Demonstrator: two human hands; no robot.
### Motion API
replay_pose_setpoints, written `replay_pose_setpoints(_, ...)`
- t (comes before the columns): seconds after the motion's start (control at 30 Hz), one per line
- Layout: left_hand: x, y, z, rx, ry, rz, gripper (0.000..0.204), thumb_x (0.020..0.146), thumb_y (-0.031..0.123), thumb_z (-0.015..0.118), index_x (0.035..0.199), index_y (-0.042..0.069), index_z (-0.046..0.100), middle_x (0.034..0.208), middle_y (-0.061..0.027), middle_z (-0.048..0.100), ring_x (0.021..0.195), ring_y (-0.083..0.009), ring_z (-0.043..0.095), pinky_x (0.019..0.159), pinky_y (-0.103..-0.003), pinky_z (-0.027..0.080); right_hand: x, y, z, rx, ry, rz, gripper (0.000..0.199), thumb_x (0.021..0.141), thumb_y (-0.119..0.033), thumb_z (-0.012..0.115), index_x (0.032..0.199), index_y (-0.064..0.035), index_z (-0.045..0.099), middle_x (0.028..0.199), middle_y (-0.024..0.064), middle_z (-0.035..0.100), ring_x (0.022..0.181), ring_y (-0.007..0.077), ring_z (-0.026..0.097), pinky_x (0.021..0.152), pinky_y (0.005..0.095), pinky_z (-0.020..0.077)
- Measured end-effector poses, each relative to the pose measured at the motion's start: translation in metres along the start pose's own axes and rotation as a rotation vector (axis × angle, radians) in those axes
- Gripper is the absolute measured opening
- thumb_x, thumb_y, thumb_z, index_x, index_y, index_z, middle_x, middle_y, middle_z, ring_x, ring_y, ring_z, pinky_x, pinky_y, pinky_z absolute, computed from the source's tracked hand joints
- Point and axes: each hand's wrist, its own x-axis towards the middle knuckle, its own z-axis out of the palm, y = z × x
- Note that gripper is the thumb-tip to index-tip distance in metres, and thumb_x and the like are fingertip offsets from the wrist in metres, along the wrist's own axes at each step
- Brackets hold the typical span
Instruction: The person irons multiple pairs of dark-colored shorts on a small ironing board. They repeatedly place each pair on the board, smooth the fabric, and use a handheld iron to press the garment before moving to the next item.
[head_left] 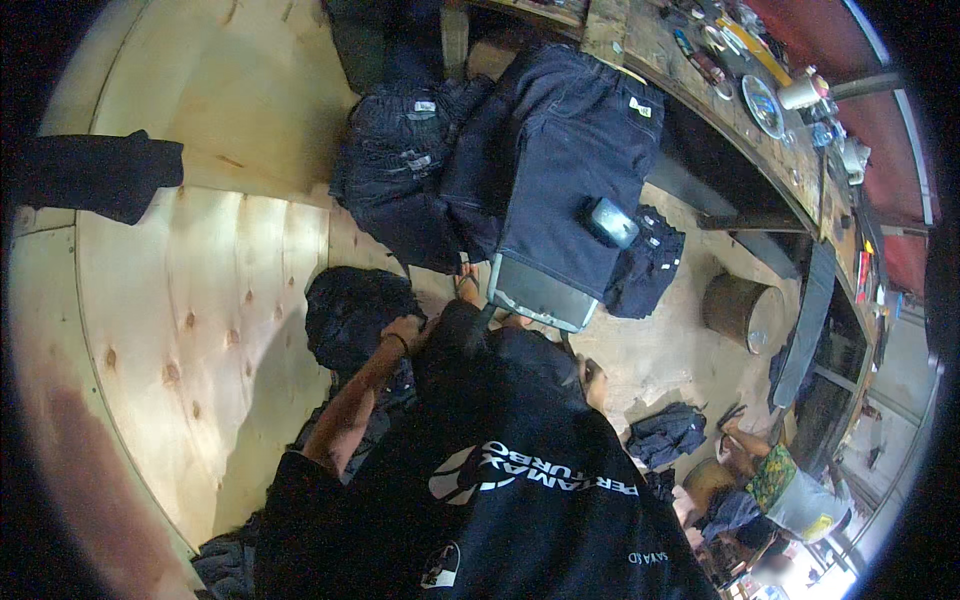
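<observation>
My left hand (405,330), with a dark band at the wrist, is closed on a bunched dark garment (358,305) at my left side. Its fingertips are partly hidden in the cloth. My right hand (593,383) is low beside my right thigh, its fingers mostly hidden by my black shirt. In front of me, dark trousers (570,160) lie stacked flat over a grey-edged board (540,295). A small dark object with a shiny face (613,222) rests on the stack, apart from both hands.
More folded dark garments (415,125) lie left of the stack, others (650,260) to its right. A workbench (740,120) with tools and a thread cone (803,90) runs along the right. A round wooden stump (742,313) stands below it. Another person (790,490) sits at lower right.
</observation>
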Motion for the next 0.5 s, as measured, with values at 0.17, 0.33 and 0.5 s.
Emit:
replay_pose_setpoints(0.17, 0.005, -0.007, -0.070, 0.027, 0.013, 0.080, 0.059, 0.098, 0.061, 0.060, 0.124, 0.009, 0.072, 0.126, -0.0204, 0.072, 0.118, -0.0415, 0.067, 0.098, -0.049, 0.055, 0.037, -0.068, -0.042, 0.024, 0.188, -0.319, 0.030, 0.103, -0.031, 0.068, 0.100, -0.0009, 0.067, 0.075, 0.0109, 0.067, 0.062, 0.0190, 0.059, 0.061, 0.0362, 0.0490)
replay_pose_setpoints(0.33, 0.001, 0.049, -0.194, -0.248, 0.784, 0.513, 0.048, 0.100, 0.050, 0.063, 0.103, 0.002, 0.069, 0.097, -0.0213, 0.074, 0.092, -0.0448, 0.070, 0.078, -0.052, 0.055, 0.018, -0.250, -0.104, 0.234, 0.189, -0.244, 0.030, 0.097, -0.023, 0.074, 0.113, 0.0019, 0.069, 0.107, 0.0186, 0.072, 0.094, 0.0322, 0.070, 0.083, 0.0447, 0.0548)
replay_pose_setpoints(0.5, 0.038, 0.094, -0.305, 0.017, 0.911, 0.503, 0.033, 0.103, 0.041, 0.056, 0.107, 0.010, 0.067, 0.097, -0.0185, 0.074, 0.096, -0.0430, 0.070, 0.084, -0.055, 0.056, -0.094, -0.448, -0.058, 0.290, -0.752, -1.410, 0.045, 0.093, -0.034, 0.077, 0.125, -0.0036, 0.071, 0.129, 0.0186, 0.066, 0.121, 0.0381, 0.060, 0.108, 0.0511, 0.0447)
